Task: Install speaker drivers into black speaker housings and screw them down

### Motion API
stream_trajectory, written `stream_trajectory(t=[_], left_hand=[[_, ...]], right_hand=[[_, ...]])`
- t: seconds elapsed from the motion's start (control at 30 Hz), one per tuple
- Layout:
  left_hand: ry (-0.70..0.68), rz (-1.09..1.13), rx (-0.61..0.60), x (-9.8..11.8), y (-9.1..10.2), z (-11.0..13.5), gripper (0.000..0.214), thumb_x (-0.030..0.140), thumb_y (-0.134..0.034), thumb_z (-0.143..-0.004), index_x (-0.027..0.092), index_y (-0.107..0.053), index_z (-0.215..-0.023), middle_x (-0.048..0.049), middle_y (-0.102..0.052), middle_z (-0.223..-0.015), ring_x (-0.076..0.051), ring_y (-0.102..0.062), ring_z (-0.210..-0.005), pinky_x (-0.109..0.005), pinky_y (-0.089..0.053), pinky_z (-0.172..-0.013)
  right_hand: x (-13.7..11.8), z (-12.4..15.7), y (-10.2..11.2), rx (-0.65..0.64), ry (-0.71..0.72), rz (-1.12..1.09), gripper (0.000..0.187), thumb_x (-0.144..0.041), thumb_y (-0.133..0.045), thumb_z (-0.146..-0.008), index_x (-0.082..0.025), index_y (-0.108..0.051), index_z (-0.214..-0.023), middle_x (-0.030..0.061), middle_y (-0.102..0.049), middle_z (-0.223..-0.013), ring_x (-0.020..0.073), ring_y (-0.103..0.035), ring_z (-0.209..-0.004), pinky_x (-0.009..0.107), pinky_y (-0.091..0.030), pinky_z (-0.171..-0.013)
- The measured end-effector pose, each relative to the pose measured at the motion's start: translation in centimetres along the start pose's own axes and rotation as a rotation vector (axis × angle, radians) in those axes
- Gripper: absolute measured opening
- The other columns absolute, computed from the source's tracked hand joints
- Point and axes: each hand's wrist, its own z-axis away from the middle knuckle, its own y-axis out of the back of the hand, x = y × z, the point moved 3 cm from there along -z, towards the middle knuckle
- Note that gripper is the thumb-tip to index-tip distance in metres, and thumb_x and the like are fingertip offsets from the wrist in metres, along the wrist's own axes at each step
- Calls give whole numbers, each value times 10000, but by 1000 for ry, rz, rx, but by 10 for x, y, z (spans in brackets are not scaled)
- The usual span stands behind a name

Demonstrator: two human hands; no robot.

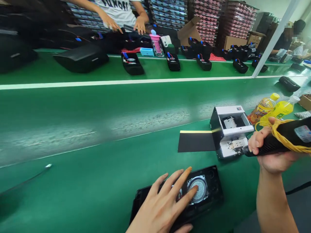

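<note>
My left hand lies with spread fingers over a black speaker housing on the green bench. One finger rests on the round silver speaker driver; part of the housing is hidden under the hand. My right hand is wrapped round a black electric screwdriver with a yellow cord wound about it. Its tip points left, at the front of a white and black screw feeder, where the tip seems to meet the metal pick-up plate.
A dark strip lies left of the feeder, and yellow drink bottles stand behind the screwdriver. Across the conveyor belt, several black housings sit on a ledge before a co-worker. A white post rises at right.
</note>
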Motion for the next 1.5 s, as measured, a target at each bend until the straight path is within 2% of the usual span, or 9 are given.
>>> stream_trajectory(t=[0.17, 0.27, 0.33, 0.43, 0.57, 0.73, 0.93, 1.33, 1.5], left_hand=[[-18, 135, -52, -2, 1, -3, 736, 282, -833, -745, 348, -599, -1439, -133, -432, -1677, -408, -536, -1406, -652, -461, -1110], [11, 202, -107, -2, 5, -7, 590, 356, -790, -838, 335, -630, -1405, -151, -473, -1646, -411, -528, -1414, -670, -455, -1103], [24, 221, -116, -1, 6, -9, 543, 383, -762, -870, 332, -639, -1396, -154, -479, -1640, -410, -522, -1418, -668, -450, -1099], [23, 212, -95, -1, 1, -7, 564, 366, -754, -858, 337, -635, -1408, -139, -459, -1654, -406, -514, -1413, -648, -435, -1106], [11, 206, -31, -1, -6, -5, 559, 368, -716, -854, 334, -637, -1406, -120, -427, -1671, -394, -505, -1394, -630, -415, -1106], [-2, 178, -35, -1, -5, -7, 553, 309, -693, -835, 312, -652, -1387, -139, -444, -1647, -397, -492, -1377, -629, -416, -1091], [-8, 177, -50, -1, 0, -10, 535, 313, -697, -845, 303, -660, -1378, -142, -459, -1628, -391, -491, -1374, -617, -423, -1092], [-15, 173, -47, -1, -1, -8, 527, 328, -695, -861, 294, -649, -1386, -158, -463, -1617, -396, -475, -1385, -619, -414, -1085], [-10, 179, -31, -2, -4, -6, 532, 340, -703, -857, 305, -650, -1386, -150, -468, -1611, -406, -459, -1393, -619, -405, -1086]], right_hand=[[-20, 20, 4, 33, -8, -44, 581, -723, -817, -769, -280, -754, -1140, -62, -591, -593, 100, -403, -339, 270, -411, -341], [-27, 28, -14, -56, -31, -103, 484, -591, -886, -783, -328, -754, -1167, -93, -543, -544, 76, -334, -309, 256, -399, -341], [-27, 31, -33, -90, -63, -162, 435, -601, -842, -834, -342, -751, -1171, -86, -548, -547, 85, -358, -317, 252, -404, -346], [-12, 32, -63, -118, -160, -227, 423, -694, -698, -910, -336, -756, -1128, -55, -587, -609, 113, -448, -366, 255, -421, -356], [21, 36, -84, -159, -241, -273, 574, -798, -720, -812, -300, -721, -1099, -59, -597, -619, 119, -459, -370, 233, -382, -334], [47, 45, -87, -177, -316, -264, 807, -924, -693, -710, -230, -646, -1118, -52, -596, -598, 114, -450, -351, 231, -367, -323], [54, 46, -87, -219, -357, -309, 749, -864, -718, -759, -201, -665, -1103, -36, -612, -595, 115, -490, -370, 233, -409, -356], [68, 51, -80, -291, -341, -249, 738, -845, -684, -797, -243, -612, -1217, -42, -580, -625, 120, -431, -368, 251, -332, -350], [72, 54, -80, -339, -342, -236, 738, -904, -614, -790, -213, -677, -1044, -27, -544, -614, 124, -431, -389, 261, -339, -344]])
